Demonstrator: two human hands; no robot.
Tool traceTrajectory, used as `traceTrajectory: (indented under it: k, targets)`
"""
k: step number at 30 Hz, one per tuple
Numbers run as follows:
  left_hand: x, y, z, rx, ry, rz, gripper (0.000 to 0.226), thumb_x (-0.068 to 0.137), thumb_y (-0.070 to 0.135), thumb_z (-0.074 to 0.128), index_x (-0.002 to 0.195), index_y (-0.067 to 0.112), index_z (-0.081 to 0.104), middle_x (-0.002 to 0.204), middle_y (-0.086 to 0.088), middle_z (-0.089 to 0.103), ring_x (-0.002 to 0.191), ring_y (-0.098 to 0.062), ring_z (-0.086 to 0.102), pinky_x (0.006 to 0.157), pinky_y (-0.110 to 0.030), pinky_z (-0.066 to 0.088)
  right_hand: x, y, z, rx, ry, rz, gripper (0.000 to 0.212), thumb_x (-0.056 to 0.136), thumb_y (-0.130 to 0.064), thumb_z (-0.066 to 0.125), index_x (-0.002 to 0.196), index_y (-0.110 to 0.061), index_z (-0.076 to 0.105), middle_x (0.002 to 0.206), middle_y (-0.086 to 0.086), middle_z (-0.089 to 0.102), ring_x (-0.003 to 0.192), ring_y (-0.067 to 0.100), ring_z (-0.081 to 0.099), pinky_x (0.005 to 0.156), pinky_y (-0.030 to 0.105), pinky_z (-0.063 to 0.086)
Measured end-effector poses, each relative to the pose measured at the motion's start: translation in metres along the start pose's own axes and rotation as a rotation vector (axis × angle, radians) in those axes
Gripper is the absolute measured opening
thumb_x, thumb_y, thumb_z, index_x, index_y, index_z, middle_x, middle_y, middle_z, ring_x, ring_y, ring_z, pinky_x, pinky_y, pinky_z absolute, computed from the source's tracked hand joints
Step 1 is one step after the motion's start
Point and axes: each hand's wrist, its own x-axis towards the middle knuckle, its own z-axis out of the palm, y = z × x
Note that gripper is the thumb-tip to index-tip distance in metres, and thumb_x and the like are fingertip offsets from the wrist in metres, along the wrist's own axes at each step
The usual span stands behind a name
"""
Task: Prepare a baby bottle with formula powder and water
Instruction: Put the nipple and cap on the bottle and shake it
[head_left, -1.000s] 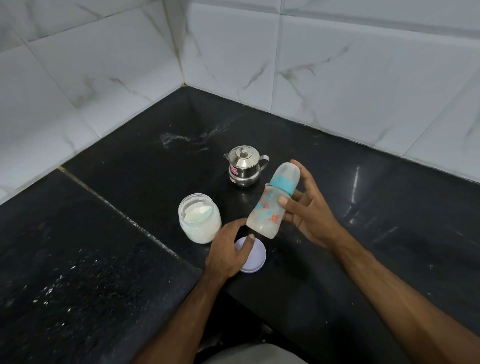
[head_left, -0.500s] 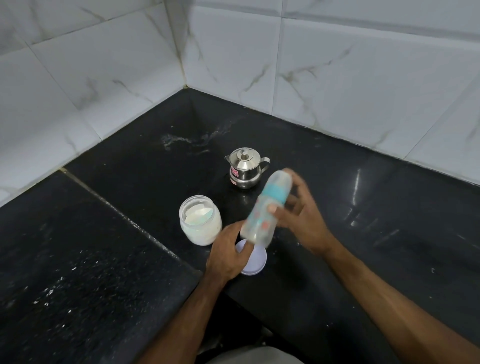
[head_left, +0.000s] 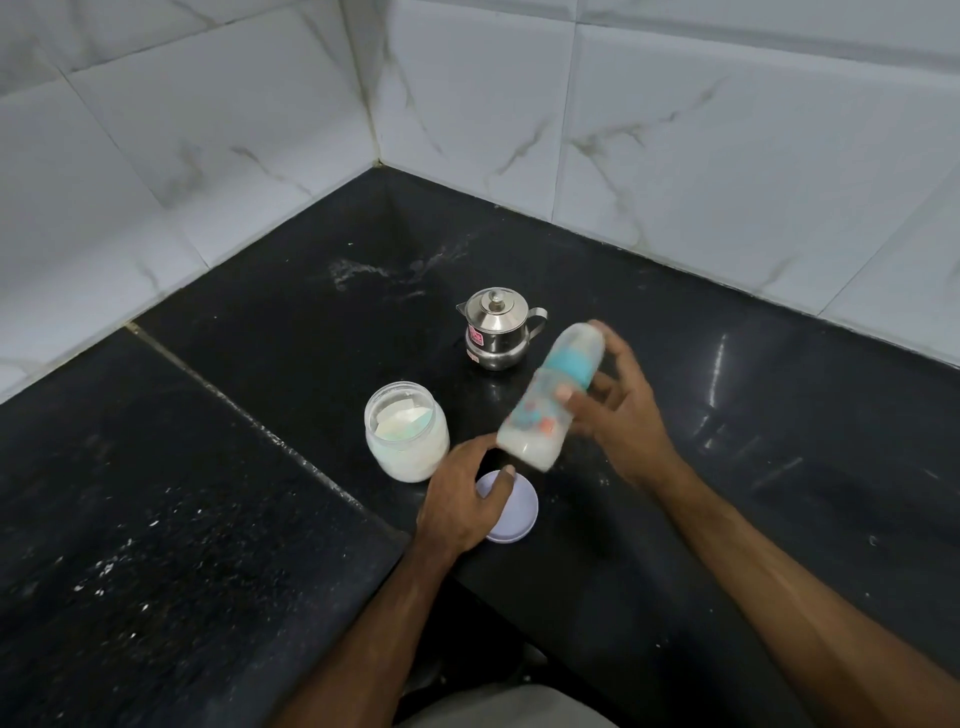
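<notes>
Black desk (head_left: 208, 519) under everything. My right hand (head_left: 621, 415) grips the tilted, blurred bottle (head_left: 550, 400) above the desk. My left hand (head_left: 460, 499) rests half-curled on the lid (head_left: 514, 512), beside the open jar (head_left: 406, 431). Kettle (head_left: 496, 330) behind.

No text can be read: the pink sticker (head_left: 475, 336) on the steel pot (head_left: 497, 328) and the orange print on the blurred baby bottle (head_left: 550, 397) are both illegible.
</notes>
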Motion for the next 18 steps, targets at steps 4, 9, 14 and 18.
traceTrajectory:
  k: [4, 9, 14, 18]
  targets:
    - [-0.001, 0.002, 0.001, 0.031, 0.019, 0.003, 0.037, 0.089, 0.039, 0.057, 0.119, 0.019, 0.064, 0.115, 0.012, 0.065, 0.107, -0.002, 0.058, 0.094, -0.017, 0.044, 0.003, -0.002, -0.004, 0.128, 0.122, -0.008, 0.077, 0.078, -0.014, 0.069, 0.144, -0.025, 0.031, 0.122, 0.010, 0.060, 0.107, 0.027, 0.066, 0.074, 0.045, 0.059]
    - [0.003, -0.006, 0.002, -0.029, -0.035, -0.011, 0.030, 0.089, 0.028, 0.066, 0.118, 0.020, 0.064, 0.114, 0.009, 0.068, 0.106, -0.009, 0.063, 0.091, -0.028, 0.052, -0.010, 0.008, 0.006, -0.094, -0.113, 0.010, 0.079, 0.075, -0.007, 0.072, 0.142, -0.022, 0.033, 0.122, 0.008, 0.060, 0.106, 0.028, 0.067, 0.073, 0.038, 0.059]
    - [-0.001, 0.001, 0.002, 0.037, 0.031, 0.012, 0.036, 0.089, 0.036, 0.059, 0.119, 0.018, 0.064, 0.115, 0.013, 0.065, 0.106, 0.001, 0.057, 0.093, -0.010, 0.040, 0.000, -0.001, 0.000, 0.181, 0.144, 0.007, 0.072, 0.079, -0.016, 0.069, 0.141, -0.025, 0.034, 0.117, 0.008, 0.062, 0.106, 0.027, 0.066, 0.072, 0.042, 0.059]
    - [0.002, 0.003, 0.000, -0.031, -0.025, -0.006, 0.022, 0.087, 0.026, 0.069, 0.109, 0.024, 0.064, 0.099, 0.017, 0.066, 0.094, -0.001, 0.062, 0.082, -0.009, 0.045, -0.015, 0.010, 0.010, -0.050, -0.124, 0.068, 0.077, 0.076, -0.006, 0.071, 0.141, -0.026, 0.035, 0.122, 0.011, 0.060, 0.106, 0.029, 0.067, 0.070, 0.040, 0.059]
